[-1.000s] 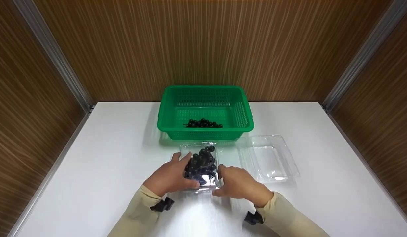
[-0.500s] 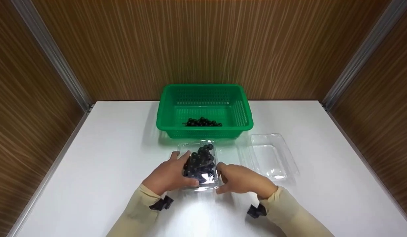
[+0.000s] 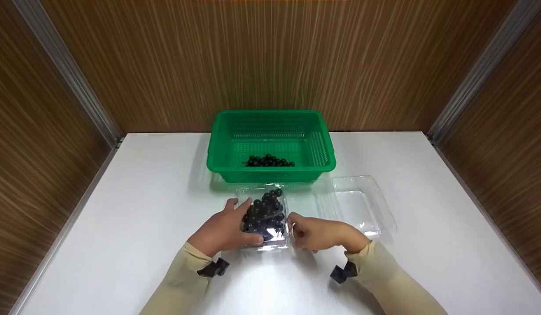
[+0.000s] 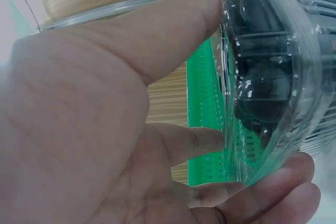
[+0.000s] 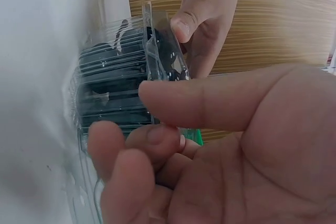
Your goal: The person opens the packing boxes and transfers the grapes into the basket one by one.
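In the head view a clear plastic clamshell box [image 3: 262, 189], its lid down, holds a bunch of dark grapes [image 3: 266, 210]. My left hand [image 3: 222, 229] grips its left side, thumb over the lid's near corner and fingers spread along the side. At the right edge is my right hand [image 3: 325, 232], fingers curled. The right wrist view has the thumb and forefinger of this right hand [image 5: 210, 145] pinching the ridged box's [image 5: 113, 80] protruding rim. Close to the left palm [image 4: 105, 103], the grapes [image 4: 262, 77] press dark against the clear wall.
A green plastic basket [image 3: 270, 176] stands behind the box, with another bunch of dark grapes [image 3: 268, 162] inside. Right of my right hand lies an open clear clamshell box [image 3: 362, 205]. Wood-patterned panels [image 3: 270, 65] enclose the white table [image 3: 156, 175] at back and sides.
My right hand has slid away from me along the box's right edge, and its thumb has drawn in toward the fingers. The left hand keeps its grip; the whole view has shifted slightly.
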`<state>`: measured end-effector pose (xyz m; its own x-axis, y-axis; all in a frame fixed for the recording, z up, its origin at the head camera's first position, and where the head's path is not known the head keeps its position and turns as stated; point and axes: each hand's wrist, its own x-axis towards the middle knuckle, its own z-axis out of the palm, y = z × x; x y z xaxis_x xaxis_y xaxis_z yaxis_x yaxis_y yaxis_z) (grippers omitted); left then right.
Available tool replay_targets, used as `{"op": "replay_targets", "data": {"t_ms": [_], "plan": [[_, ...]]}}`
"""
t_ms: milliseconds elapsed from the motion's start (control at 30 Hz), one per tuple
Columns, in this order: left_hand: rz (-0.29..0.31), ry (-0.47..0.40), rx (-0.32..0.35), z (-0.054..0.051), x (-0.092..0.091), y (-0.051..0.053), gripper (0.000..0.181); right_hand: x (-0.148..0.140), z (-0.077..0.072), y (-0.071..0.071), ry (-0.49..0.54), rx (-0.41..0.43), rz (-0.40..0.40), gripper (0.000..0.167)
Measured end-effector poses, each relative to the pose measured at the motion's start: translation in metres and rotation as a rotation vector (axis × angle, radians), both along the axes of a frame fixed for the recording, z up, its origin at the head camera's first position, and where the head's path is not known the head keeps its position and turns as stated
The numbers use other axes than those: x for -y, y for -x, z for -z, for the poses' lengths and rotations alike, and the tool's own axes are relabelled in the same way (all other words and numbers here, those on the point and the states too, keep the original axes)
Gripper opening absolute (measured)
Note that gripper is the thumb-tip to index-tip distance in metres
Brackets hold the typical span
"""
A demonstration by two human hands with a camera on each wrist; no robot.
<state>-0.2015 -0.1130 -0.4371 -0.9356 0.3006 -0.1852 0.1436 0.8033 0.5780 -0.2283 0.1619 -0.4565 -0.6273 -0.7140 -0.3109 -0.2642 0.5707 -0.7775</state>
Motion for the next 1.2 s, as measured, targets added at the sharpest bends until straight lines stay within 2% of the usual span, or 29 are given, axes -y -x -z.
{"op": "replay_targets", "data": {"t_ms": [67,233,400,467,567,633,667,767,833,967,1100,1200], "plan": [[0.001,-0.006,-0.002,0.000,0.000,0.001,0.107,0.001,-0.001,-0.001,0.001,0.044,0.020,0.026],[0.014,-0.006,-0.013,0.001,0.001,0.002,0.108,0.004,-0.001,-0.002,0.003,0.080,0.046,0.020],[0.019,-0.003,-0.019,0.003,0.002,0.002,0.108,0.008,0.003,-0.005,0.007,0.064,0.061,0.018],[0.016,-0.001,-0.026,0.004,0.001,0.002,0.109,0.010,0.006,-0.006,-0.012,-0.024,0.058,0.019],[0.009,0.007,-0.040,0.005,-0.001,0.002,0.109,0.013,0.009,-0.006,-0.077,-0.228,0.052,0.019],[0.003,0.010,-0.048,0.005,-0.002,0.002,0.109,0.013,0.008,-0.006,-0.101,-0.304,0.046,0.020],[0.001,0.017,-0.055,0.004,-0.002,0.002,0.109,0.012,0.007,-0.005,-0.108,-0.314,0.041,0.021],[0.012,0.039,-0.082,0.001,-0.001,0.000,0.106,0.008,0.004,-0.003,-0.072,-0.196,0.018,0.025],[0.038,0.049,-0.127,0.000,-0.003,-0.001,0.102,0.006,0.004,-0.003,-0.044,-0.112,0.017,0.029],[0.153,0.057,-0.237,0.000,-0.008,-0.002,0.091,0.003,0.005,-0.002,0.004,0.014,0.034,0.030],[0.276,0.081,-0.309,0.005,-0.015,-0.003,0.083,0.003,0.004,0.000,0.030,0.087,0.044,0.031],[0.290,0.126,-0.346,0.010,-0.024,-0.005,0.079,0.002,0.004,0.002,0.041,0.114,0.056,0.033]]}}
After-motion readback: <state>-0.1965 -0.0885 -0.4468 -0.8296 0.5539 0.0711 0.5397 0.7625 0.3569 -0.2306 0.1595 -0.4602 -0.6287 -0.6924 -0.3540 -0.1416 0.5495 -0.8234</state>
